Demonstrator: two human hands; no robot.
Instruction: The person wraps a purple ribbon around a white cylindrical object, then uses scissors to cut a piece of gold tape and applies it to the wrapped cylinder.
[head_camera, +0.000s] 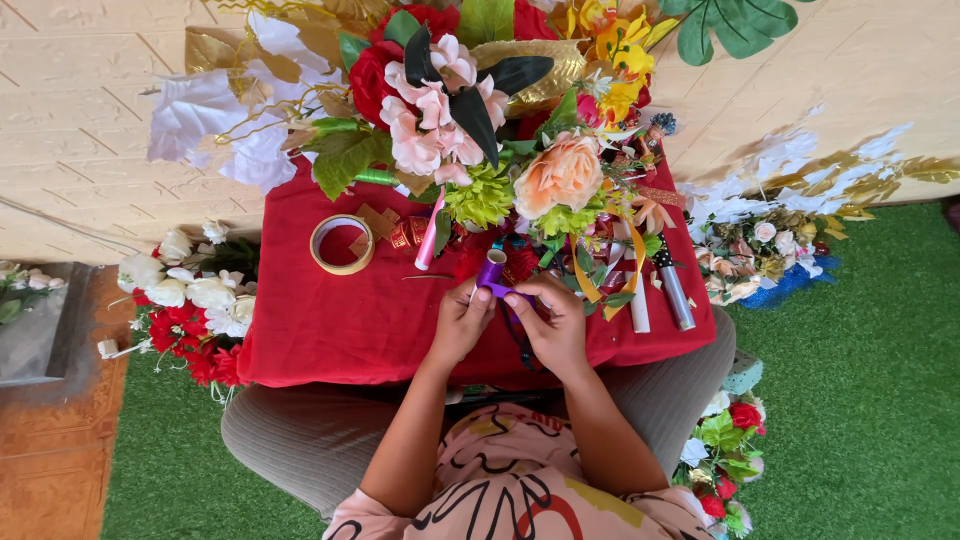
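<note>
purple ribbon (492, 272), narrow, glossy, partly curled

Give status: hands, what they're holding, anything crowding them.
Left hand and right hand both pinching purple ribbon over red cloth. Artificial flower arrangement close above the hands. Tape roll to the left, apart.

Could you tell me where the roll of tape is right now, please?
In the head view, the roll of tape lies flat on the red cloth, up and left of the left hand, below the white petals.
</note>
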